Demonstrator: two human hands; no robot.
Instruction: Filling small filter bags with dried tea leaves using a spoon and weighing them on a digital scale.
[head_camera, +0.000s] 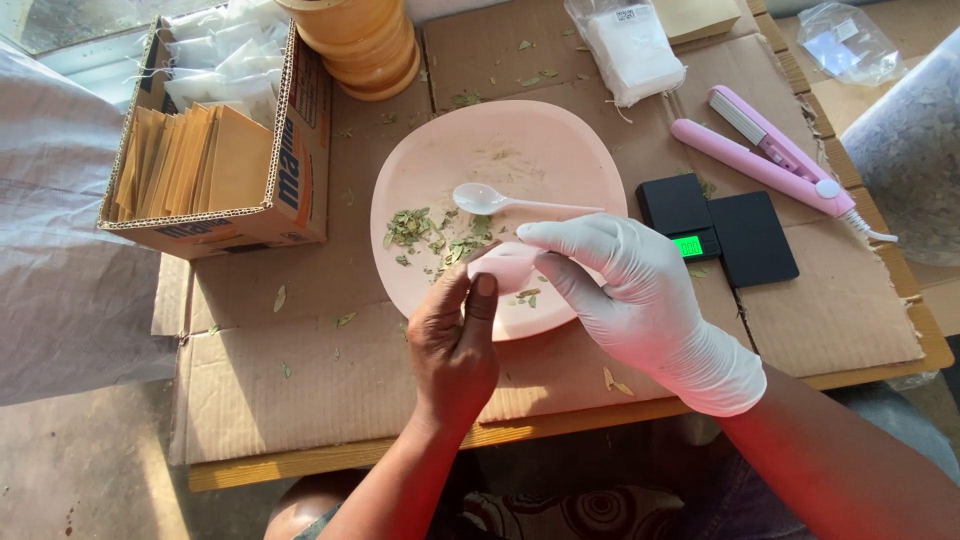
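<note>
Both hands meet at centre frame, just over the lower edge of the pink plate (520, 130). Left hand (455, 345), bare, fingers curled, thumb & forefinger pinching the left end of a small white pouch (505, 265). Right hand (635, 295), in a white glove, fingers bent round the pouch's right end, also pinching it. Pouch held between the 2 hands, above the plate rim, close to the dried green leaves (435, 235) scattered on the plate's lower-left part.

White plastic spoon (495, 200) lies on the plate, bowl to the left, handle running right toward the gloved fingers.

Right of the plate: black pocket scale (715, 230) w/ green lit display, near the gloved hand. Above it, upper right, a pink hair-iron-style sealer (765, 150). Top centre-right: clear bag of white pouches (630, 50). Top centre: stack of tan tape rolls (365, 45). Upper left: cardboard box (305, 150) w/ brown envelopes (185, 160) standing on edge & clear packets behind. All sit on flattened cardboard (330, 370) w/ stray leaf bits.
</note>
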